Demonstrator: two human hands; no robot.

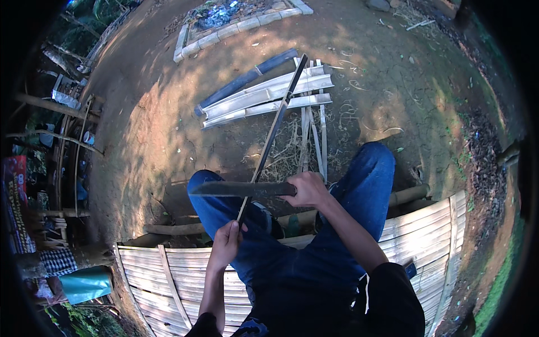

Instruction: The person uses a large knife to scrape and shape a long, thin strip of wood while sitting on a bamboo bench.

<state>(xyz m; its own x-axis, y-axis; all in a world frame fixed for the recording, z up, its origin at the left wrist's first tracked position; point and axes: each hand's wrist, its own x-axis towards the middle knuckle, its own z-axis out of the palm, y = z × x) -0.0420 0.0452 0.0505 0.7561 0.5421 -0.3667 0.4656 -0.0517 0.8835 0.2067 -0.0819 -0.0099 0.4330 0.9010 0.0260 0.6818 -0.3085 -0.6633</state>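
Note:
My left hand (227, 242) is closed around the lower end of a long, thin bamboo strip (273, 130), which slants away up and to the right. A machete (238, 189) with a broad dark blade lies crosswise over the strip, above my left hand. My right hand (306, 190) grips its handle, and the blade points left across my left knee. Whether the edge bites into the strip I cannot tell. Beyond my knees, pale split bamboo pieces (266, 98) lie on the ground with a dark bamboo length (244, 81) beside them. Narrow bamboo strips (323, 135) stretch toward me from the pile.
I sit on a bamboo slat bench (147, 278) with my knees apart. Curly shavings (286, 149) litter the dirt. Farther off, a block-edged fire pit (222, 35) holds ash. Poles (70, 115) and a teal sheet (86, 284) stand at the left.

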